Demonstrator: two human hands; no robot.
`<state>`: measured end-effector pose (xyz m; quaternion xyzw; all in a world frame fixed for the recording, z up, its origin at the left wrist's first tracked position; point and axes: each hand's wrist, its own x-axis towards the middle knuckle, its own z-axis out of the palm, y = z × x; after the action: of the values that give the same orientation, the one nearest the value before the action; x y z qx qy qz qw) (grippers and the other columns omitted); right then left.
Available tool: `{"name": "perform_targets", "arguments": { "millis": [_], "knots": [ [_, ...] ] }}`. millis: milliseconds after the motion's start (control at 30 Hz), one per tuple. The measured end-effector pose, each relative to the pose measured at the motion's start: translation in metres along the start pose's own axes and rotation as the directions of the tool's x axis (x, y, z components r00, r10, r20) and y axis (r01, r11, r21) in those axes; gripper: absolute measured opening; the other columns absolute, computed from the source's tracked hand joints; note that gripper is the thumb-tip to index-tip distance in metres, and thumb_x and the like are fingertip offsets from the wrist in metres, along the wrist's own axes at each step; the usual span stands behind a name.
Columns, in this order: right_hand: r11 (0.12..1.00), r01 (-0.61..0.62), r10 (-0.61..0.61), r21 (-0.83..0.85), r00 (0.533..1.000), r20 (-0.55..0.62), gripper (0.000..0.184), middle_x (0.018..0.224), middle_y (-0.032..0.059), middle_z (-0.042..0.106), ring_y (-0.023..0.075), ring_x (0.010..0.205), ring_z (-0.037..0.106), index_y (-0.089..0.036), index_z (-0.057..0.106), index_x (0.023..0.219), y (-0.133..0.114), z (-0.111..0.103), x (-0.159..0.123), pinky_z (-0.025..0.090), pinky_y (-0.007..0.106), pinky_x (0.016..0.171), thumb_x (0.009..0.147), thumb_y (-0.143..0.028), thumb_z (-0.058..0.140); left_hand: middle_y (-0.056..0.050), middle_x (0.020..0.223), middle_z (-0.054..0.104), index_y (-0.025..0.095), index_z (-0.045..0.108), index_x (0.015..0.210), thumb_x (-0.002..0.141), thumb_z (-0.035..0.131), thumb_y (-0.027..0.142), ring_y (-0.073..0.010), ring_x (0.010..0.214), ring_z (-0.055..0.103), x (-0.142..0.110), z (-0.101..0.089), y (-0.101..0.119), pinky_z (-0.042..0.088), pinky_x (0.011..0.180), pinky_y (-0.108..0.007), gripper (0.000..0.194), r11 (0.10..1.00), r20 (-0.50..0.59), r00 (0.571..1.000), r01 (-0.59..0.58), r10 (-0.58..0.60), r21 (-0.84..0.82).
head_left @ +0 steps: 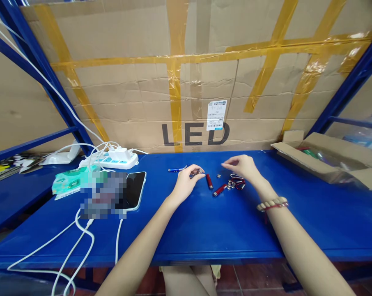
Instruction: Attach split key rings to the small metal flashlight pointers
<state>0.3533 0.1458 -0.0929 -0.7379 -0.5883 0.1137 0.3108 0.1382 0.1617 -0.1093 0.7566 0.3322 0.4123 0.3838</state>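
My left hand (187,177) rests on the blue table (204,230), fingers pinched round a small metal part I cannot name. My right hand (242,165) hovers just above the table with fingertips pinched together; anything between them is too small to see. Between the hands lie two short red cylinders (210,181) (219,190) and a tiny silver piece (218,176). Under my right wrist sits a cluster of small silver parts and red rings (236,183). A blue pen-like light (176,169) lies beyond my left hand.
A phone (134,190) on a white cable lies at left, beside a teal packet (72,181) and a white power strip (113,158). An open cardboard box (330,158) stands at the right. A big taped "LED" carton (189,82) forms the back wall between blue shelf posts.
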Motion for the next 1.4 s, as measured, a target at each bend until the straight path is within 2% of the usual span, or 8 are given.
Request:
{"name": "perform_targets", "arguments": {
  "millis": [67, 133, 267, 433, 667, 1033, 1200, 1400],
  "knots": [
    [0.921, 0.175, -0.211, 0.349, 0.975, 0.069, 0.028, 0.082, 0.0059, 0.063, 0.0182, 0.074, 0.058, -0.015, 0.068, 0.083, -0.010, 0.007, -0.002, 0.050, 0.027, 0.059, 0.071, -0.040, 0.064, 0.000, 0.083, 0.060, 0.013, 0.061, 0.083, 0.076, 0.058, 0.023, -0.0097, 0.076, 0.053, 0.000, 0.000, -0.002, 0.039, 0.071, -0.019, 0.012, 1.000, 0.025, 1.000, -0.006, 0.005, 0.021],
    [0.821, 0.243, -0.338, 0.516, 0.936, 0.099, 0.033, 0.084, 0.0062, 0.063, 0.0170, 0.073, 0.057, -0.014, 0.067, 0.083, -0.020, 0.014, -0.006, 0.049, 0.024, 0.053, 0.069, -0.044, 0.065, 0.000, 0.082, 0.061, 0.013, 0.061, 0.084, 0.077, 0.057, 0.023, -0.0099, 0.075, 0.054, 0.000, 0.000, -0.003, 0.040, 0.070, -0.019, 0.013, 1.000, 0.044, 0.999, -0.015, 0.014, 0.024],
    [0.801, 0.276, -0.413, 0.531, 0.897, 0.157, 0.030, 0.081, 0.0053, 0.063, 0.0146, 0.071, 0.056, -0.014, 0.067, 0.079, -0.029, 0.020, -0.010, 0.044, 0.020, 0.049, 0.068, -0.043, 0.066, -0.001, 0.077, 0.061, 0.012, 0.063, 0.085, 0.081, 0.052, 0.022, -0.0100, 0.070, 0.054, 0.000, 0.000, -0.005, 0.040, 0.067, -0.019, 0.015, 0.999, 0.070, 0.996, -0.049, 0.047, 0.021],
    [0.800, 0.291, -0.445, 0.525, 0.874, 0.194, 0.026, 0.075, 0.0049, 0.063, 0.0121, 0.069, 0.056, -0.013, 0.067, 0.074, -0.025, 0.020, -0.008, 0.044, 0.021, 0.061, 0.066, -0.038, 0.068, -0.001, 0.081, 0.061, 0.015, 0.066, 0.090, 0.082, 0.051, 0.022, -0.0105, 0.069, 0.052, -0.001, 0.001, -0.009, 0.039, 0.067, -0.021, 0.018, 0.987, 0.080, 0.990, -0.123, 0.115, 0.105],
    [0.837, 0.140, -0.359, 0.529, 0.870, 0.338, 0.031, 0.059, 0.0037, 0.058, 0.0063, 0.047, 0.043, -0.009, 0.065, 0.072, -0.023, 0.024, -0.008, 0.032, 0.018, 0.042, 0.061, -0.038, 0.069, -0.003, 0.079, 0.059, 0.015, 0.066, 0.093, 0.085, 0.048, 0.024, -0.0109, 0.071, 0.051, -0.004, 0.001, -0.014, 0.038, 0.068, -0.021, 0.021, 0.947, 0.144, 0.970, -0.227, 0.198, 0.226],
    [0.863, 0.076, -0.293, 0.499, 0.880, 0.372, 0.033, 0.059, 0.0064, 0.059, 0.0091, 0.047, 0.049, -0.007, 0.065, 0.075, -0.029, 0.032, -0.015, 0.038, 0.019, 0.042, 0.062, -0.038, 0.068, -0.003, 0.079, 0.060, 0.013, 0.063, 0.090, 0.086, 0.045, 0.018, -0.0131, 0.074, 0.054, -0.008, 0.001, -0.022, 0.036, 0.068, -0.025, 0.019, 0.758, 0.136, 0.919, -0.384, 0.371, 0.527],
    [0.805, -0.136, -0.128, 0.577, 0.910, 0.394, 0.044, 0.053, 0.0023, 0.052, 0.0057, 0.042, 0.045, -0.007, 0.065, 0.081, -0.036, 0.040, -0.022, 0.035, 0.016, 0.040, 0.059, -0.045, 0.071, -0.003, 0.087, 0.063, 0.014, 0.061, 0.092, 0.084, 0.046, 0.011, -0.0152, 0.080, 0.055, -0.005, -0.005, -0.020, 0.035, 0.076, -0.030, 0.018, 0.670, 0.112, 0.896, -0.401, 0.431, 0.625],
    [0.690, -0.272, -0.088, 0.671, 0.888, 0.451, 0.047, 0.053, -0.0007, 0.047, 0.0034, 0.042, 0.041, -0.010, 0.063, 0.084, -0.037, 0.044, -0.024, 0.031, 0.013, 0.037, 0.058, -0.048, 0.072, -0.005, 0.094, 0.061, 0.015, 0.060, 0.099, 0.087, 0.042, 0.016, -0.0159, 0.089, 0.054, -0.003, -0.008, -0.012, 0.036, 0.077, -0.028, 0.021, 0.755, 0.083, 0.945, -0.304, 0.317, 0.581]
  ]
}}
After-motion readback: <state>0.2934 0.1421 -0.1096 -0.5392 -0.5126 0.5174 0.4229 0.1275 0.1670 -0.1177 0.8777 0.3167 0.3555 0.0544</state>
